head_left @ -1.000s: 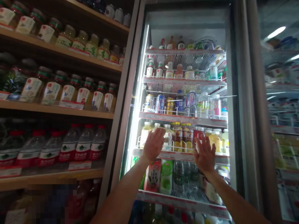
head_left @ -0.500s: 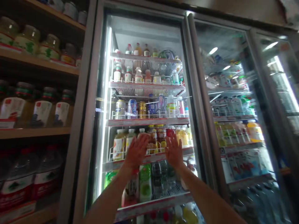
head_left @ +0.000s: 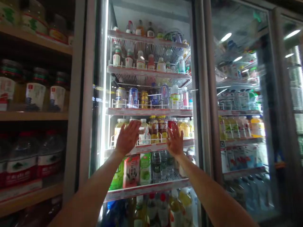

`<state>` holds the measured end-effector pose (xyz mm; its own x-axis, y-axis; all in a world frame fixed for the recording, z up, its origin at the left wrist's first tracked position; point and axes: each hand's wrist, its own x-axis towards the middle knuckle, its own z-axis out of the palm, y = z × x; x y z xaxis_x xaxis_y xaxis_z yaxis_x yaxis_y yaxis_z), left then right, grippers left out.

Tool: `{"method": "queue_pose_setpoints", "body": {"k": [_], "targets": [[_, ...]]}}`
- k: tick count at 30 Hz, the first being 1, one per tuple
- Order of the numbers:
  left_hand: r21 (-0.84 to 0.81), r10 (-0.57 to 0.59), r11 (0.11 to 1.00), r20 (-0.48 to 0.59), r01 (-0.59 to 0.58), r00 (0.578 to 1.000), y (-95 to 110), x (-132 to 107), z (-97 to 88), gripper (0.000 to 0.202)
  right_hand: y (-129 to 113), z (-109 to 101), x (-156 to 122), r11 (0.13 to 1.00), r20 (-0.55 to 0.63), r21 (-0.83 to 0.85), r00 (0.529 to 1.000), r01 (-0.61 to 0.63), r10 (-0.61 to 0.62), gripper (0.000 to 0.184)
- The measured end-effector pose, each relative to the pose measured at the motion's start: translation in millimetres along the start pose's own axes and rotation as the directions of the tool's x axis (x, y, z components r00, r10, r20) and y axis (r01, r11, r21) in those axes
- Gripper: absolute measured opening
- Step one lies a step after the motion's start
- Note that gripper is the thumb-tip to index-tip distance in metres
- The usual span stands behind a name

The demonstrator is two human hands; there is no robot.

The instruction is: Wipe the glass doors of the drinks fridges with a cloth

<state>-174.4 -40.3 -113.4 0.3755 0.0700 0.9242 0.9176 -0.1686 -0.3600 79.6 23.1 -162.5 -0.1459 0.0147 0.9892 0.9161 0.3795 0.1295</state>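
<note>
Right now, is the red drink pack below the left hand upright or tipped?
Upright: the red drink pack stands on its shelf, its lettering right way up.

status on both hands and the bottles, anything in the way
Left hand and right hand: open, raised, nothing visibly held. Bottles standing on lit fridge shelf beyond them. Hands partly hide some bottles; whether they touch anything, unclear.

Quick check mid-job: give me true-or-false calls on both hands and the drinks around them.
1. The left hand is open, holding nothing. True.
2. The right hand grips a can. False: it is open, holding nothing.
3. Two yellow-capped bottles appear between the hands. True.
4. The red pack stands between green packs. True.
5. The gold can shares the red pack's shelf. False: it stands on a higher shelf.
</note>
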Motion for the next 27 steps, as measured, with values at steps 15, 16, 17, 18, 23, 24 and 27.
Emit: {"method": "queue_pose_setpoints", "body": {"k": [15, 16, 17, 18, 23, 24, 27], "targets": [[0.068, -0.385, 0.914, -0.16, 0.399, 0.909, -7.2, 3.1, 1.8, 0.052, 3.7, 6.1, -5.5, 1.0, -0.024, 0.009, 0.999, 0.026, -0.025, 0.064], [0.07, -0.448, 0.881, -0.194, 0.467, 0.873, -7.8, 4.5, 1.8, 0.052, 3.3, 6.2, -5.5, 1.0, -0.033, 0.005, 0.999, 0.025, -0.025, 0.064], [0.077, -0.449, 0.88, -0.195, 0.47, 0.872, -5.2, 5.3, 2.5, 0.053, 3.0, 6.5, -5.5, 1.0, -0.042, 0.001, 0.999, 0.025, -0.025, 0.064], [0.087, -0.383, 0.913, -0.16, 0.4, 0.91, 0.0, 5.1, 3.7, 0.053, 2.9, 6.8, -5.6, 1.0, -0.049, 0.0, 0.998, 0.025, -0.025, 0.063], [0.048, 0.128, 0.99, 0.099, -0.133, 0.987, 20.8, -5.3, 5.7, 0.05, 3.4, 5.9, -4.7, 0.999, -0.042, 0.014, 0.999, 0.035, -0.034, 0.062], [0.058, 0.088, 0.994, 0.092, -0.094, 0.992, 18.3, -6.7, 4.0, 0.05, 3.6, 5.4, -4.4, 0.999, -0.041, 0.015, 0.999, 0.034, -0.034, 0.061], [0.101, -0.164, 0.982, 0.008, 0.162, 0.986, 6.7, -7.4, -0.9, 0.051, 4.2, 4.8, -4.1, 1.0, -0.035, 0.004, 0.999, 0.021, -0.02, 0.059]]}}
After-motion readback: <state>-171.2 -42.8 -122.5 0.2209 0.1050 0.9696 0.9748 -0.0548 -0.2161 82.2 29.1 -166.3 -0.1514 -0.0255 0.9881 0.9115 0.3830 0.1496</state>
